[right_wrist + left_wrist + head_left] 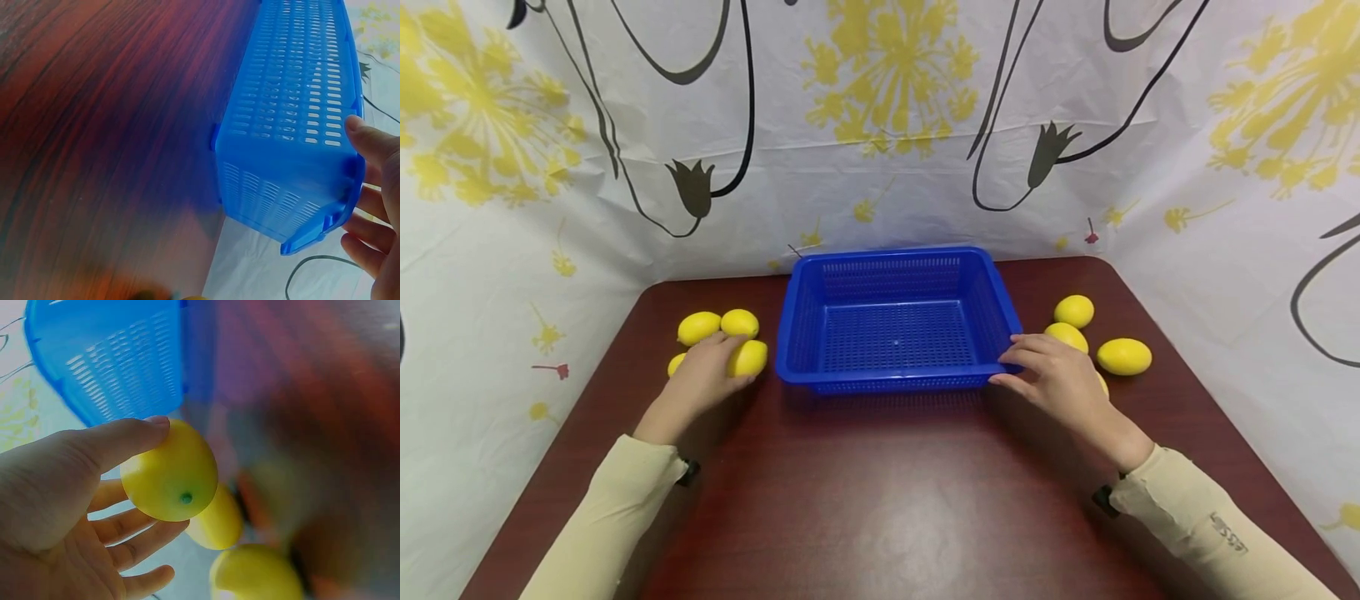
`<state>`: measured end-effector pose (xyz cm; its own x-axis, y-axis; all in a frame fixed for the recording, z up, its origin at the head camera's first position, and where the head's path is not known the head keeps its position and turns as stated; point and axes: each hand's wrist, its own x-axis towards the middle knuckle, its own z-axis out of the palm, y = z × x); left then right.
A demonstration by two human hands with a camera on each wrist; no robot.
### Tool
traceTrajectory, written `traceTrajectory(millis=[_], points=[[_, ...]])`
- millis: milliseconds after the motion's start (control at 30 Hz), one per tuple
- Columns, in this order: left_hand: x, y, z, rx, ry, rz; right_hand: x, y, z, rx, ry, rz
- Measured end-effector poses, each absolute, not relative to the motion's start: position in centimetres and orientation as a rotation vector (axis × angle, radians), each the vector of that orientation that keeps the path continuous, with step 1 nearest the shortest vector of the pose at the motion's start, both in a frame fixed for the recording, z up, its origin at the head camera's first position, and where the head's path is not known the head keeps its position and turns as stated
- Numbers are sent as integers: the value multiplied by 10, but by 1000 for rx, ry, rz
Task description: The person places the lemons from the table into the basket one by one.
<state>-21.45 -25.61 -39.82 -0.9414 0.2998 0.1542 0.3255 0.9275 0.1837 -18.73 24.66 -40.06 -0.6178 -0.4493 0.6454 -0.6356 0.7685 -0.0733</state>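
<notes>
My left hand [703,377] holds a yellow lemon [172,472] between thumb and fingers, just left of the blue plastic basket [797,377]. In the left wrist view the lemon's green stem end faces the camera. Two lemons [699,328] [740,323] lie behind that hand, and part of another lemon [676,363] shows beside it. My right hand [1060,375] grips the basket's front right corner by the rim, thumb on the front side and fingers round the right side, as the right wrist view also shows. Nothing lies inside the basket.
Several lemons lie right of the basket, among them one at the back [1073,311] and one farther right [1123,357]; my right hand partly covers others. The dark red-brown table [880,492] meets a flower-patterned white sheet [880,192] behind and at both sides.
</notes>
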Motion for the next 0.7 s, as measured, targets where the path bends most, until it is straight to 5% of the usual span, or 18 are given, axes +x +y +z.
traceTrajectory(millis=[700], points=[[-238, -212, -317, -511, -2899, -365, -188, 252, -404, 842, -2298, 431]])
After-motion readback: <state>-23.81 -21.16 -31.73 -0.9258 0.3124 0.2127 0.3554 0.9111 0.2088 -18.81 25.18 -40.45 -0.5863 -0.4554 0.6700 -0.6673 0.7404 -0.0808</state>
